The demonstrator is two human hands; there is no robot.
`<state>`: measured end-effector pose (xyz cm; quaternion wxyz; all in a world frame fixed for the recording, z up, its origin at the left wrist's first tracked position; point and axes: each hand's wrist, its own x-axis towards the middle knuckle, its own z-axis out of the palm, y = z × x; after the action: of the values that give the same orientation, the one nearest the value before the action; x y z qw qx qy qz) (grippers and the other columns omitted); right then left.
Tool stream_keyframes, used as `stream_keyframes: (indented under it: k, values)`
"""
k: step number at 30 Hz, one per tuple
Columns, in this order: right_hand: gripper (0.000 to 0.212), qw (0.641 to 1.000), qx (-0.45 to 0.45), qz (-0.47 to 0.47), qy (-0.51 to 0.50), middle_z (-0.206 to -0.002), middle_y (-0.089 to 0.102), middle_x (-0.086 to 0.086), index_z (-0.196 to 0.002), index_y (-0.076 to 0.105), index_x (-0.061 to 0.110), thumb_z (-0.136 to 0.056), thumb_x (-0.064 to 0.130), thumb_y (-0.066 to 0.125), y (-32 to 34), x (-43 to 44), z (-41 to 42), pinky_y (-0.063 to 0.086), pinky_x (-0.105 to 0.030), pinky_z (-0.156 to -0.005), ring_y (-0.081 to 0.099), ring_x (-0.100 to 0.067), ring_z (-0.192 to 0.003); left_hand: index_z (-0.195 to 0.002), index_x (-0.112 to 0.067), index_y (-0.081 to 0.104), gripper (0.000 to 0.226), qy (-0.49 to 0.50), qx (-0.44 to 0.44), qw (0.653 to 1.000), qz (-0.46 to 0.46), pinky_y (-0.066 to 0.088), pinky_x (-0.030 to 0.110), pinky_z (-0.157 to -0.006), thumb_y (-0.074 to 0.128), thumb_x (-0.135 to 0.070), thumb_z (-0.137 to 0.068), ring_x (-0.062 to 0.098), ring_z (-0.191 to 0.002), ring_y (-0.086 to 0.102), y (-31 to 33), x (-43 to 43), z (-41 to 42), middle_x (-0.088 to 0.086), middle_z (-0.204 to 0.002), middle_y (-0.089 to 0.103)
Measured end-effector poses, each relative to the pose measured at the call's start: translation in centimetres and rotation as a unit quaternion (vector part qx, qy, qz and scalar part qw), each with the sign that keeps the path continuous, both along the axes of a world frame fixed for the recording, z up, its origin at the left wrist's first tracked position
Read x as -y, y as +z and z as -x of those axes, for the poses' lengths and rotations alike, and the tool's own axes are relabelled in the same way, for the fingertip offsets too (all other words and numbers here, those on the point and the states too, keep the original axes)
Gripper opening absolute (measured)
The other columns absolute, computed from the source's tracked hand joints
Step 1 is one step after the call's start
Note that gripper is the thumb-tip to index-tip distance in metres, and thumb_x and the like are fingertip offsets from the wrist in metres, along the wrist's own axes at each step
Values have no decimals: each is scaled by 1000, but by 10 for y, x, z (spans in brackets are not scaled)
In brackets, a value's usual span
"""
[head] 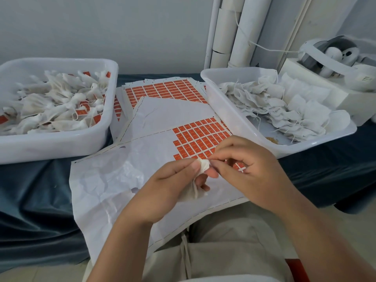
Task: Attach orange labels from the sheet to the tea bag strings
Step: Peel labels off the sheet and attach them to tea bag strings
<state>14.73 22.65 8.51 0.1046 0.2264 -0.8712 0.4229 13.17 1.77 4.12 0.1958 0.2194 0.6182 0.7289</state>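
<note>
Tea bag (204, 166) is held in the air between both hands, just above the sheet (162, 119) of orange labels (200, 137), close to the person's lap. The left hand (173, 181) pinches the bunched top of the bag between thumb and fingers, and the rest of the bag hangs down under the palm. The right hand (251, 166) has its fingers curled, with the fingertips closed on the same top part; the string is too thin to see there, and I cannot tell if a label is already between these fingers.

The step seems to be finding the string end. To do it well, the left pinch should be firm while the right fingers draw the string out straight. The label should then fold around the string with both halves matching, and be pressed flat. The remaining labels lie directly under the right hand, so the reach is short.

The left tub (61, 147) holds bags with labels, and the right tub (230, 115) holds bags without them
</note>
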Motion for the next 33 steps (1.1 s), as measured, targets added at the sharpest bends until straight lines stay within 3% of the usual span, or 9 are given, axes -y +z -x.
stream_keyframes:
  k: [3, 6, 11, 14, 18, 25, 27, 30, 33]
  values:
    - [20, 999, -22, -44, 20, -93, 65, 12, -88, 79, 27, -100, 14, 69, 4, -3, -1, 46, -16, -75, 65, -14, -89, -105, -24, 80, 37, 1, -6, 1000, 3, 56, 30, -89, 49, -44, -107, 12, -86, 59, 2, -1, -1, -7, -85, 60]
    - [18, 990, -87, -112, 26, -93, 63, 13, -89, 80, 21, -100, 26, 67, 6, -8, -2, 48, -26, -71, 62, -12, -85, -102, -29, 81, 37, -4, -14, 999, 33, 55, 24, -86, 45, -39, -108, 10, -86, 60, 4, 0, -1, -12, -84, 60]
    - [23, 982, -123, -143, 16, -91, 65, 11, -87, 81, 19, -96, 29, 63, 4, -7, -2, 50, -31, -69, 62, -8, -81, -101, -27, 80, 37, -26, 15, 998, 50, 55, 28, -88, 46, -41, -106, 13, -87, 60, 2, 0, 0, -7, -84, 60]
    - [16, 994, -62, -94, -5, -89, 65, 13, -82, 77, 25, -93, 26, 64, 0, -4, 0, 51, -32, -70, 63, -13, -84, -99, -22, 78, 37, -19, 41, 998, 32, 54, 29, -87, 47, -40, -107, 15, -82, 58, -1, -3, 1, -1, -82, 58]
    - [14, 999, 20, -30, -33, -89, 68, 11, -81, 74, 27, -90, 17, 69, -7, -2, 5, 51, -23, -72, 65, -16, -87, -90, -22, 74, 37, -6, 63, 997, 39, 54, 32, -84, 50, -45, -104, 14, -79, 59, -3, -6, 4, 0, -82, 62]
    - [20, 981, 182, 60, -14, -86, 73, 14, -87, 80, 36, -97, 22, 70, -10, -5, 11, 48, -11, -66, 63, 2, -75, -83, -22, 74, 34, 25, 113, 993, 25, 55, 29, -81, 56, -47, -98, 12, -73, 61, -6, -8, 7, 2, -79, 64]
    - [19, 963, 244, 108, 27, -89, 75, 7, -92, 82, 30, -94, 24, 64, -10, -5, 10, 49, -14, -70, 63, 1, -80, -80, -19, 74, 33, 16, 130, 991, -2, 54, 30, -79, 58, -42, -97, 13, -71, 59, -6, -8, 6, 3, -77, 62]
    - [28, 903, 363, 216, 80, -104, 73, -20, -107, 78, 1, -93, 17, 59, -14, -8, 11, 48, -27, -77, 59, -25, -98, -76, -17, 72, 32, -14, 152, 987, -42, 52, 31, -76, 59, -35, -99, 13, -67, 56, -5, -9, 5, 2, -72, 60]
    - [27, 903, 371, 200, 83, -106, 76, -15, -107, 78, 1, -96, 16, 59, -13, -11, 11, 48, -31, -82, 62, -27, -102, -75, -17, 71, 32, -26, 169, 984, -58, 52, 29, -74, 58, -32, -100, 13, -66, 55, -5, -11, 4, 0, -71, 58]
